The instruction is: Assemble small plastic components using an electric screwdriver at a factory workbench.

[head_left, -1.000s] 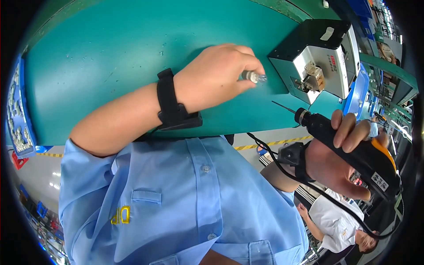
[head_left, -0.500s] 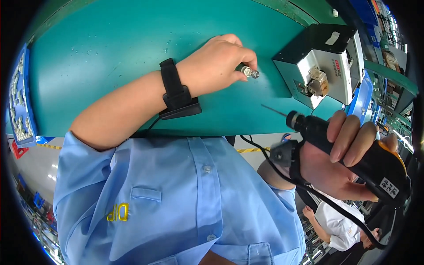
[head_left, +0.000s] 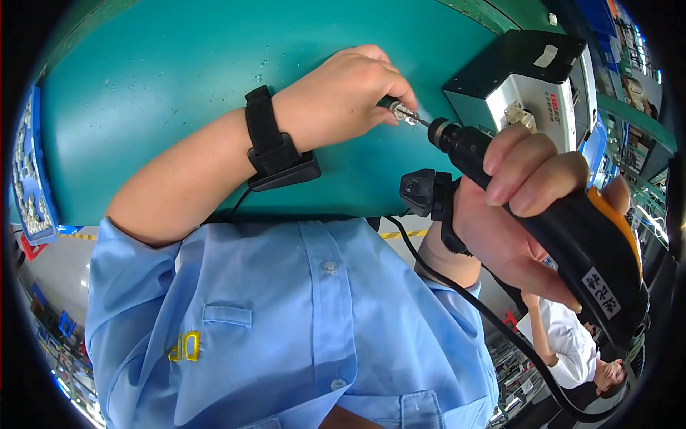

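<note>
labels I can see: small white rectangular label point(head_left: 600, 292) with dark characters, on the black body of the electric screwdriver point(head_left: 572, 236) | pale tape patch point(head_left: 547, 55) on the dark top of the metal box point(head_left: 525, 86) | narrow red-and-white sticker point(head_left: 554, 105) on that box's silver front | yellow embroidered mark point(head_left: 184, 346) on the blue shirt
</note>
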A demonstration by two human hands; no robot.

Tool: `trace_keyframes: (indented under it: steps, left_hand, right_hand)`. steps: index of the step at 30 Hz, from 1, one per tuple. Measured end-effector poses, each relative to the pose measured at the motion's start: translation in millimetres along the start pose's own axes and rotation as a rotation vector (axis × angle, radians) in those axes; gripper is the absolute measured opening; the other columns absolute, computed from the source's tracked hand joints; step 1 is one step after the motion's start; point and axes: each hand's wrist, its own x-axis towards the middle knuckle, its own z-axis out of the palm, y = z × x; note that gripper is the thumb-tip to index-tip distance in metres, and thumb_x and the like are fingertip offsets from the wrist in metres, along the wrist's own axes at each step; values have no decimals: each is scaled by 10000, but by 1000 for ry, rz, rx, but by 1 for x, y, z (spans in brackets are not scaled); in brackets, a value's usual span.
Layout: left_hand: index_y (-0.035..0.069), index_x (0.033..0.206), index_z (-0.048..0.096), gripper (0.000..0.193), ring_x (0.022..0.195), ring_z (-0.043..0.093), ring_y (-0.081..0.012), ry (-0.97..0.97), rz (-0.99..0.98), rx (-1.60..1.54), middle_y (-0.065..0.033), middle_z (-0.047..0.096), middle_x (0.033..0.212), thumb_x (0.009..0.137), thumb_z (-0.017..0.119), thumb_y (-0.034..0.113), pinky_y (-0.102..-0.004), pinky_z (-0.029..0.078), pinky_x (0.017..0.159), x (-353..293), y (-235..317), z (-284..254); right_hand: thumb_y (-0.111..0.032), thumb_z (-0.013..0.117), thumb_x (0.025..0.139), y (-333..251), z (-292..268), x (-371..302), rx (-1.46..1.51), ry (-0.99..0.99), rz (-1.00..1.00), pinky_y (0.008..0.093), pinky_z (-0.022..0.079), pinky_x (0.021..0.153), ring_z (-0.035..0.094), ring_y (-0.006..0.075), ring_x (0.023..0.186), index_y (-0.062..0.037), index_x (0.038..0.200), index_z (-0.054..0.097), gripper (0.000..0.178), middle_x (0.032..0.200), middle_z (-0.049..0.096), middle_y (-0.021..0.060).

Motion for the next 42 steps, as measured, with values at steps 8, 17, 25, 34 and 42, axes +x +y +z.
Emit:
trace_keyframes:
  steps: [8,17,25,34,42]
  left_hand:
    - [87,942,723,220,924,585,-272,38,35,-8,-63,689,847,727,766,82,-386,485,824,-1,-3,-2]
    - [98,943,728,204,925,592,-270,17,22,-22,-61,690,839,741,756,89,-384,483,833,-1,-1,0]
    - [112,939,731,181,929,590,-256,14,-4,-36,-52,689,839,759,742,90,-378,472,848,-3,-1,0]
    - [112,933,724,176,933,590,-255,14,-2,-33,-45,686,829,759,740,87,-377,470,853,-3,0,-1]
    - [114,929,711,191,930,589,-260,15,16,-29,-44,683,826,744,753,94,-381,469,856,-3,2,-1]
  right_hand:
    - [-734,448,852,-1,-3,9,1,-174,54,346,378,550,494,190,586,-96,1435,334,872,797,513,78]
    - [-519,526,907,-6,8,25,-160,-460,154,343,420,508,523,194,538,-123,1253,453,532,717,556,71]
    - [-132,680,816,-5,15,16,-58,-260,141,358,498,531,607,240,600,-103,1020,499,275,757,624,107]
    - [-300,597,867,-5,14,15,-139,-213,106,331,463,516,580,202,557,-116,1068,463,304,760,604,77]
    - [-691,481,871,-5,13,13,-142,-159,72,315,387,501,512,177,540,-89,1225,465,698,753,552,69]
